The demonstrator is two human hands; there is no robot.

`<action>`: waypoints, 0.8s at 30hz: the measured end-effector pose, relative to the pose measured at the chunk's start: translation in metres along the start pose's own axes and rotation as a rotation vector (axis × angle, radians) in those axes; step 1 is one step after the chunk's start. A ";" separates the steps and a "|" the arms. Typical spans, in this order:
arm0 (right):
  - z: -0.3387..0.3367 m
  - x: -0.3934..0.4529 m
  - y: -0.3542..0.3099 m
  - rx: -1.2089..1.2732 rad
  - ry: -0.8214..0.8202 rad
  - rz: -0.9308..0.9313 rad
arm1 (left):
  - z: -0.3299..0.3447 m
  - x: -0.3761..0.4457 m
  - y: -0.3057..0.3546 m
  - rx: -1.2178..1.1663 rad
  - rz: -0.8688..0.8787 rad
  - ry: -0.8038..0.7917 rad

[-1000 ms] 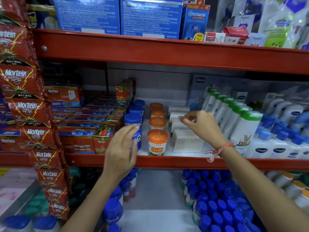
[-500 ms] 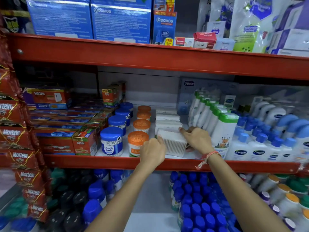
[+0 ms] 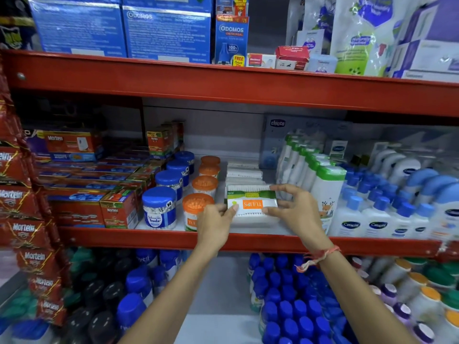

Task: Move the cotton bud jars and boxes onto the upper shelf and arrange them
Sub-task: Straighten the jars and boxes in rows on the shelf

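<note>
A clear cotton bud box [image 3: 252, 204] with an upside-down orange and green label stands at the front of the middle red shelf [image 3: 248, 240]. My left hand [image 3: 216, 222] grips its left end and my right hand [image 3: 295, 211] grips its right end. Behind it lie more white cotton bud boxes [image 3: 244, 173] in a row. To the left stand orange-lidded jars [image 3: 205, 184] and blue-lidded jars [image 3: 159, 207] of buds, each in a row running back. The front orange jar is partly hidden by my left hand.
Mortein boxes [image 3: 79, 202] fill the shelf's left side; green-capped bottles [image 3: 327, 192] and blue-capped Cetaphil bottles [image 3: 377, 212] crowd its right. The red shelf above [image 3: 223, 83] carries blue Odomos boxes [image 3: 166, 31]. Blue-capped bottles [image 3: 293, 306] sit below. Mortein sachets [image 3: 27, 229] hang at left.
My left hand moved from the blue jar to the front box. Both hands have turned that box, so its labelled face now faces me.
</note>
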State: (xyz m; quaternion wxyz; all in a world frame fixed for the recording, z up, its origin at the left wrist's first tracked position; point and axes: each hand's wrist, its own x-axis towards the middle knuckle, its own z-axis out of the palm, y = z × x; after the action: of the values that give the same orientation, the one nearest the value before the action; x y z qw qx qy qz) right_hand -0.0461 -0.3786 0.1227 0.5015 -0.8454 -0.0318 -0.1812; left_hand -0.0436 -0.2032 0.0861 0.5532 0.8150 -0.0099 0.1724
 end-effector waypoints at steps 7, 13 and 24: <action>0.010 -0.017 0.018 -0.053 0.082 -0.077 | 0.002 -0.004 -0.010 -0.016 0.083 -0.013; 0.009 -0.015 0.015 -0.046 0.155 -0.135 | 0.006 -0.007 -0.011 -0.040 0.132 0.071; 0.005 -0.009 0.022 -0.160 0.030 -0.050 | 0.007 0.012 0.026 -0.194 0.231 -0.004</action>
State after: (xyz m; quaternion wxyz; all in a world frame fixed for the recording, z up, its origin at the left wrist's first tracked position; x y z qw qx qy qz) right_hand -0.0480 -0.3840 0.0989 0.4279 -0.8789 -0.0308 -0.2084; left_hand -0.0357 -0.2172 0.1104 0.6058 0.7514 -0.1214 0.2317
